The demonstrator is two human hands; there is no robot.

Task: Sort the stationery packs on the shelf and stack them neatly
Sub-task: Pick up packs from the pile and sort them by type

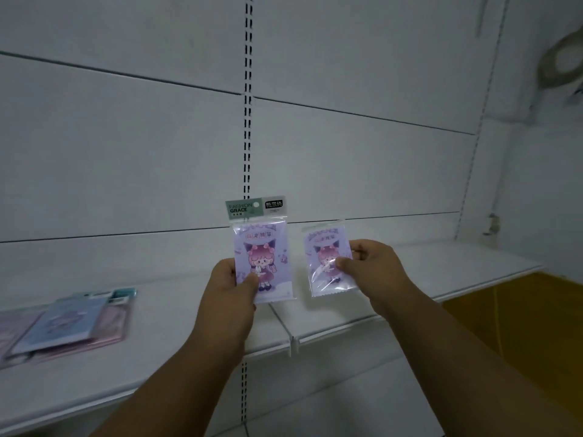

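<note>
My left hand (232, 287) grips the lower edge of a lilac stationery pack (260, 244) with a cartoon girl and a green header card, held upright above the shelf. To its right, my right hand (370, 266) pinches a smaller lilac pack (325, 252) with the same girl print, in a clear wrapper. The two packs are side by side and apart. On the shelf at the far left lies a loose pile of blue and pink packs (63, 323), overlapping and blurred.
The white shelf (426, 272) runs left to right, with a joint and a clip (293, 343) in its front edge below my hands. A slotted upright (247, 121) divides the white back panels. A yellow surface (520, 316) lies beneath the shelf's right end.
</note>
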